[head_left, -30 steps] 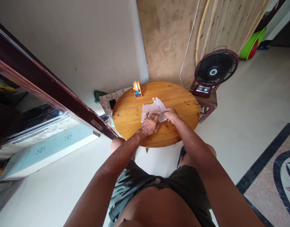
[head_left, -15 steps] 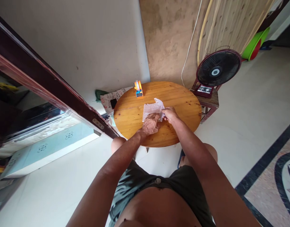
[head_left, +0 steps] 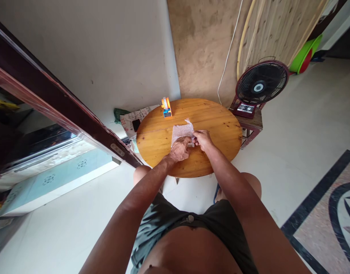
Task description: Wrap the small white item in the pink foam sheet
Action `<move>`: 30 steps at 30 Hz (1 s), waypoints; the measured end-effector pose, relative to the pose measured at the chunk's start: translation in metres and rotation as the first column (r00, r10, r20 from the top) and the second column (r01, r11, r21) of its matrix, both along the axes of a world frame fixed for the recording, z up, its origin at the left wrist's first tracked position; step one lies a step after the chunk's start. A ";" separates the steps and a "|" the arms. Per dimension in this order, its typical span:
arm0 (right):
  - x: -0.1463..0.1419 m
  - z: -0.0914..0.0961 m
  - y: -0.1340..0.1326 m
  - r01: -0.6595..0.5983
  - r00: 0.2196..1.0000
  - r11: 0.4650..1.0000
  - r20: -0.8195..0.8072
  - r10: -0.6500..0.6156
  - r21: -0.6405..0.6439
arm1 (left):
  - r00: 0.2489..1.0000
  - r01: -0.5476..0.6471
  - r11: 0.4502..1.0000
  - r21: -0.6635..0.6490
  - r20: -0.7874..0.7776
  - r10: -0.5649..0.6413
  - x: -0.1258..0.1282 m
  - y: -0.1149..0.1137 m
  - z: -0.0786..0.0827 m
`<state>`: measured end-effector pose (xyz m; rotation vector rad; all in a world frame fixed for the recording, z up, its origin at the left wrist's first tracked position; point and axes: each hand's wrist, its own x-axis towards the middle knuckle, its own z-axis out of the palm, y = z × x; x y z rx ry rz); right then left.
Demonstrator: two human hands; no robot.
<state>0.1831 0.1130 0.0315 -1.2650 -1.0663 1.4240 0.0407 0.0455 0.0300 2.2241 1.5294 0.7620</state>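
Observation:
A pale pinkish sheet of bubble wrap lies on the oval wooden table, its right part folded up toward the middle. My left hand rests on the near edge of the wrap, fingers bent and pressed against it. At the wrap's right edge, my right hand pinches the folded plastic between thumb and fingers. Whether anything lies inside the wrap cannot be made out. Farther back on the table stands an orange and blue tape dispenser.
A fan stands on a wooden stool right of the table. On the left, a black phone lies on a printed box beside the table. A dark door frame rises at the left, and a white cord hangs along the wall.
My right hand has moved slightly left, folding the right edge of the bubble wrap inward, so the raised flap is narrower. My left hand stays about where it was.

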 end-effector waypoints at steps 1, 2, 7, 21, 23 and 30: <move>0.001 -0.001 -0.001 0.006 1.000 1.000 -0.013 -0.006 0.000 | 1.000 0.017 0.999 0.030 -0.025 -0.016 -0.001 0.000 0.000; 0.002 -0.001 -0.002 0.010 1.000 1.000 -0.025 -0.010 -0.002 | 0.998 0.033 0.998 0.059 -0.050 -0.031 -0.001 0.000 0.000; 0.007 -0.003 -0.007 -0.030 0.998 0.999 -0.052 0.031 0.020 | 0.998 0.028 0.993 0.112 -0.053 -0.022 -0.004 0.001 -0.002; 0.003 -0.019 -0.011 -0.351 0.688 0.812 0.716 -0.114 0.467 | 0.996 -0.084 0.996 0.030 0.023 0.084 -0.006 0.008 -0.004; 0.004 -0.018 -0.014 -0.401 0.613 0.791 0.777 -0.143 0.462 | 0.994 -0.090 0.996 0.020 0.065 0.088 -0.007 0.009 -0.005; 0.003 -0.023 -0.023 -0.465 0.472 0.741 0.844 -0.256 0.484 | 0.954 -0.102 0.995 -0.015 0.282 0.102 -0.011 0.016 -0.015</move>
